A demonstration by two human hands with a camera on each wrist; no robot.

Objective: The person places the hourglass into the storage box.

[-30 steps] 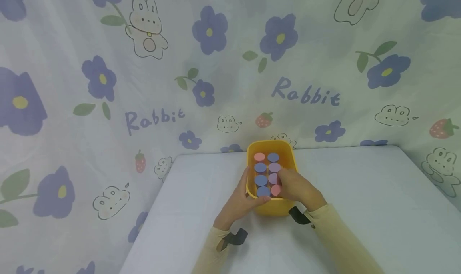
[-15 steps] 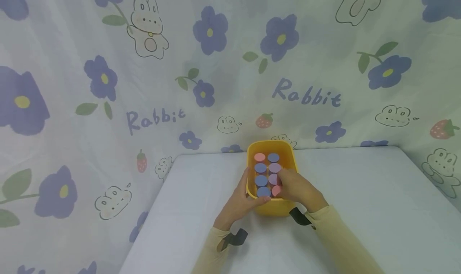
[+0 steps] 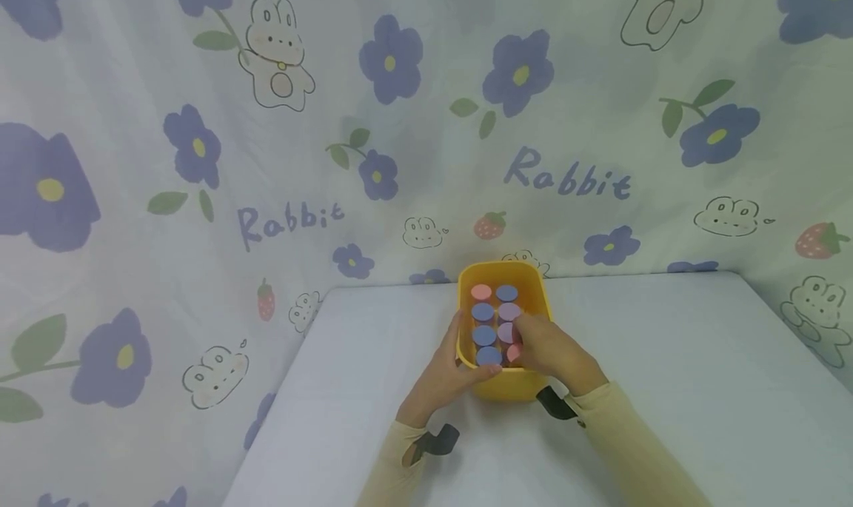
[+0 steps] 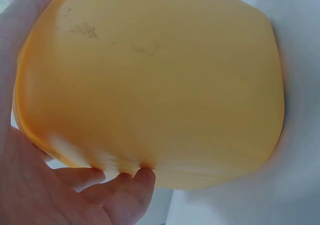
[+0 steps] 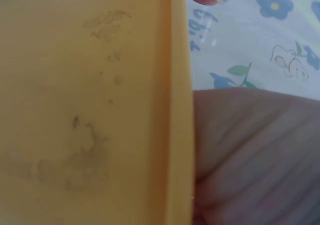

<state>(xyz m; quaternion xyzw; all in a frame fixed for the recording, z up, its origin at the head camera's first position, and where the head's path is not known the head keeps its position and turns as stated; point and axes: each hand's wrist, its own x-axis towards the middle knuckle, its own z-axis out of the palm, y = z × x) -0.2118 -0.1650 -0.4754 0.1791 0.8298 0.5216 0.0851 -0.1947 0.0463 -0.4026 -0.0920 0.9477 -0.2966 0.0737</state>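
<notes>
A yellow plastic bin [image 3: 509, 385] stands on the table with its open top up. Inside, several round-topped pieces in blue, pink and purple stand in two columns, among them a blue-topped piece [image 3: 489, 356]. My left hand [image 3: 440, 381] grips the bin's near left corner, thumb over the front rim and fingers along the left wall, as the left wrist view also shows. My right hand [image 3: 549, 350] reaches over the right rim into the bin, beside a partly covered pink-topped piece [image 3: 513, 353]. Its fingertips are hidden, so their hold on that piece cannot be made out.
The white table [image 3: 686, 374] extends to both sides of the bin. Behind it hangs a curtain [image 3: 440, 122] printed with flowers and rabbits, close to the bin's far end. Dark bands sit at both wrists.
The view shifts slightly. My right hand covers a little more of the pink-topped piece than before. My left hand keeps its grip, and the bin stays put.
</notes>
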